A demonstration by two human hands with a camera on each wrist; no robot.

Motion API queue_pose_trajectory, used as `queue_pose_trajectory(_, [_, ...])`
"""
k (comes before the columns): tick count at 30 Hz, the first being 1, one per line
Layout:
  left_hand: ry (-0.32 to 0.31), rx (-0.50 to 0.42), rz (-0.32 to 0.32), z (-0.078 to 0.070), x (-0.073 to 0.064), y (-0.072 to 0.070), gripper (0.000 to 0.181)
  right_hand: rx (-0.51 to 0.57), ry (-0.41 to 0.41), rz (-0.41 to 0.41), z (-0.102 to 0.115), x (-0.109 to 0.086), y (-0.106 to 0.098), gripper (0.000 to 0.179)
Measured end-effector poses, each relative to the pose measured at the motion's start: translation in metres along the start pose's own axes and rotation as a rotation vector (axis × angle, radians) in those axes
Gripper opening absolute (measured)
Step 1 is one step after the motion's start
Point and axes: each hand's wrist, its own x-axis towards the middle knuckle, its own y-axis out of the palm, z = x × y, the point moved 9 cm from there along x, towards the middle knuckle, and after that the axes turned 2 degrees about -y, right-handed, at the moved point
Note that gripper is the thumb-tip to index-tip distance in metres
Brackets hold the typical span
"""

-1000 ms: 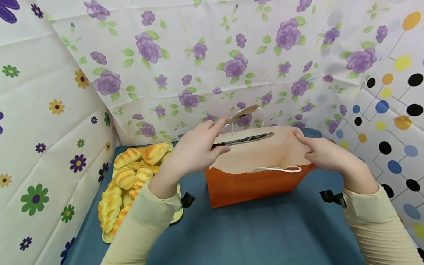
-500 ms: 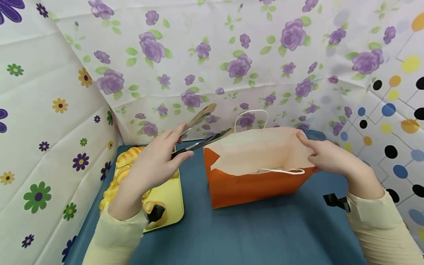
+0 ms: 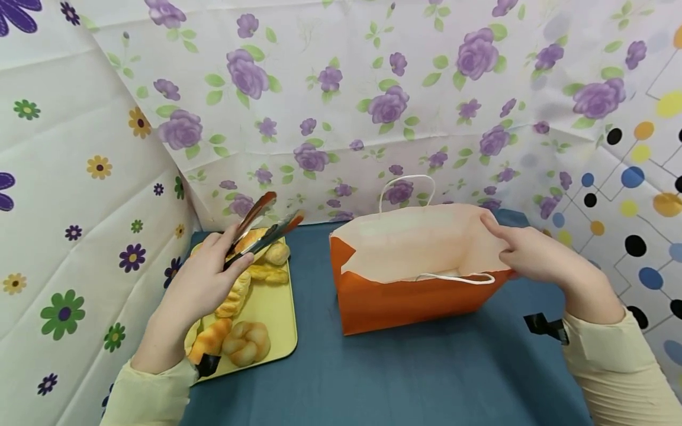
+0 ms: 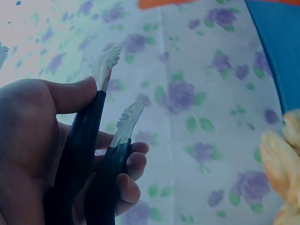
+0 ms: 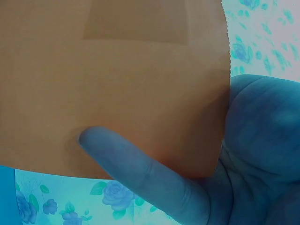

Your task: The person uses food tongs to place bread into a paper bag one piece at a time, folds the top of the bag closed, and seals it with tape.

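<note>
My left hand [image 3: 194, 287] holds a pair of tongs [image 3: 273, 235] over the tray at left, its two arms spread with nothing between the tips. Black grips and clear serrated ends of the tongs [image 4: 82, 145] show in the left wrist view, thumb on one arm and fingers curled round the other. My right hand [image 3: 538, 260] pinches the right edge of an orange paper bag [image 3: 405, 305], which stands with its mouth wide. In the right wrist view a finger [image 5: 145, 168] lies along the brown paper of the bag [image 5: 117, 84], with the palm beyond its edge.
A yellow tray [image 3: 279, 313] at left carries several breads, among them a knotted roll [image 3: 246, 343] at its front. The blue tablecloth [image 3: 383, 378] runs beneath. Floral sheets [image 3: 319, 118] stand close behind and on both sides. White cord handles [image 3: 455, 278] hang on the bag.
My left hand has moved left with the tongs, from over the bag's mouth to over the bread tray. The right hand stays at the bag's right edge.
</note>
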Motion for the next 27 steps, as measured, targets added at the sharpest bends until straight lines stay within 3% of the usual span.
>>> queue_pose_trajectory(4, [-0.061, 0.038, 0.01, 0.021, -0.005, 0.007, 0.082, 0.001, -0.008, -0.001, 0.001, 0.0, 0.0, 0.081])
queue_pose_trajectory(11, [-0.129, 0.201, 0.029, 0.05, -0.01, 0.021, 0.091, -0.015, -0.018, -0.007, -0.001, -0.002, -0.001, 0.081])
queue_pose_trajectory(19, [-0.158, 0.234, 0.021, 0.077, -0.027, 0.038, 0.097, 0.001, 0.001, -0.004, -0.002, -0.003, -0.002, 0.08])
queue_pose_trajectory(27, [-0.251, 0.235, 0.058, 0.115, -0.052, 0.044, 0.104, -0.004, 0.003, -0.005, -0.003, -0.002, -0.001, 0.083])
